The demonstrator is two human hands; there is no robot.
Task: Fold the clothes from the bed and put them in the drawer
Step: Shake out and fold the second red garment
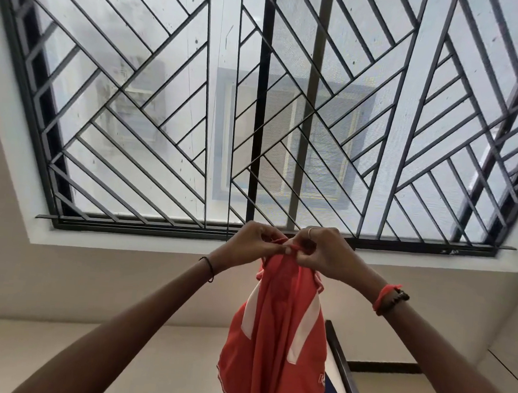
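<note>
A red shirt (275, 331) with white stripes hangs in the air in front of me, bunched at its top edge. My left hand (252, 242) and my right hand (318, 252) are raised side by side and both pinch that top edge, fingers curled into the cloth. The shirt drops straight down from my hands and runs out of the bottom of the frame. The bed and the drawer are not in view.
A large window with a black diagonal metal grille (258, 109) fills the wall ahead. Below it is a beige wall. A dark-framed board (343, 373) leans at the lower right behind the shirt.
</note>
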